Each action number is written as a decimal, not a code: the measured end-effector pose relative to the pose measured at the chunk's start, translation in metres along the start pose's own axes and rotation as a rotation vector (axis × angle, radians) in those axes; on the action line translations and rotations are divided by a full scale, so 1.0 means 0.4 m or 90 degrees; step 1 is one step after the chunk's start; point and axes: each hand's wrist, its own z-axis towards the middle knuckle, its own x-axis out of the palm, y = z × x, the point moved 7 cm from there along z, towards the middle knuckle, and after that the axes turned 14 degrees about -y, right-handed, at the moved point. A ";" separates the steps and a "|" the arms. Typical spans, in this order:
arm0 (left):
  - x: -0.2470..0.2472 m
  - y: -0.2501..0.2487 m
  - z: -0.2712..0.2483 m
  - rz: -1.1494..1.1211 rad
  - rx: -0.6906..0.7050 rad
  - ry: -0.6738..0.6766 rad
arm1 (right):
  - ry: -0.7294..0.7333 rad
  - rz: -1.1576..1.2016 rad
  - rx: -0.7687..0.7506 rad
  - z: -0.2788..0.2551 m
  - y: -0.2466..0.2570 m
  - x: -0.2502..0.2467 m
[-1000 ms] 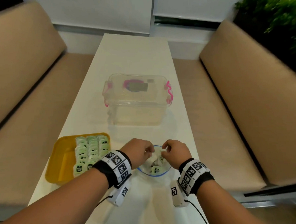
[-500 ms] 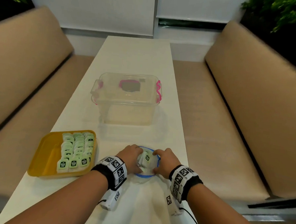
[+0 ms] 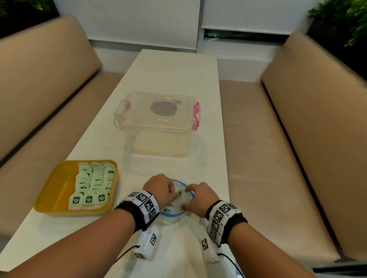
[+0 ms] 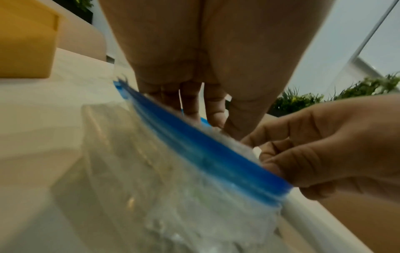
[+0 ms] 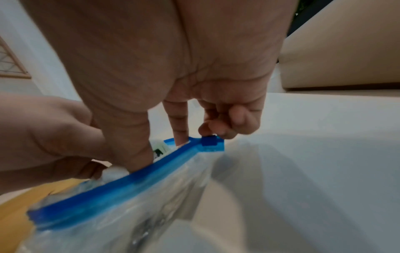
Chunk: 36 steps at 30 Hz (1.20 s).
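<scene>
A clear zip bag with a blue rim [image 3: 175, 215] stands open on the white table [image 3: 173, 74] at the near edge. My left hand [image 3: 172, 194] reaches into its mouth from the left, fingers curled on a green-and-white sachet [image 3: 178, 194]. My right hand [image 3: 193, 197] pinches the bag's right side. In the right wrist view the thumb [image 5: 134, 154] sits inside the blue rim [image 5: 129, 181] and curled fingers rest by the blue slider [image 5: 208, 141]. The left wrist view shows my left fingers [image 4: 192, 106] going down behind the rim [image 4: 205, 154]. More sachets lie in the bag.
A yellow tray [image 3: 54, 191] with rows of the same sachets [image 3: 93, 185] sits to the left. A lidded clear box with pink latches [image 3: 157, 124] stands behind the bag. Beige benches [image 3: 305, 145] run along both sides of the table.
Both hands have sunk lower onto the bag's mouth. The sachet that stood up between them half a second ago now sits deeper in the bag under my left fingers.
</scene>
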 end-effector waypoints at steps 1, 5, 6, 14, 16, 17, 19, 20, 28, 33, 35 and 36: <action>-0.013 0.005 -0.001 -0.032 -0.007 -0.020 | -0.005 0.003 -0.005 0.001 -0.001 -0.006; -0.065 0.031 -0.006 -0.153 0.004 -0.093 | -0.044 0.070 -0.024 0.008 0.004 -0.035; -0.073 0.037 -0.008 -0.189 0.010 -0.100 | -0.067 0.104 -0.034 0.011 0.011 -0.046; -0.046 0.054 -0.024 -0.387 -0.001 -0.033 | -0.133 0.372 -0.038 0.020 0.049 -0.071; -0.037 0.052 -0.028 -0.388 0.000 -0.015 | -0.136 0.388 -0.037 0.025 0.050 -0.067; -0.033 0.053 -0.029 -0.380 0.001 -0.009 | -0.137 0.387 -0.035 0.026 0.049 -0.066; -0.030 0.055 -0.030 -0.359 -0.002 -0.007 | -0.128 0.383 -0.038 0.026 0.048 -0.060; -0.029 0.056 -0.030 -0.347 -0.006 -0.011 | -0.119 0.386 -0.044 0.023 0.051 -0.058; -0.048 0.032 -0.040 -0.247 0.030 -0.010 | -0.140 0.418 -0.062 0.016 0.060 -0.061; -0.068 0.062 -0.034 -0.221 0.026 -0.041 | -0.179 0.476 -0.020 0.023 0.044 -0.077; -0.079 0.075 -0.035 -0.233 0.017 -0.056 | -0.176 0.499 -0.012 0.022 0.046 -0.079; -0.085 0.078 -0.036 -0.235 0.013 -0.061 | -0.175 0.499 -0.009 0.024 0.045 -0.077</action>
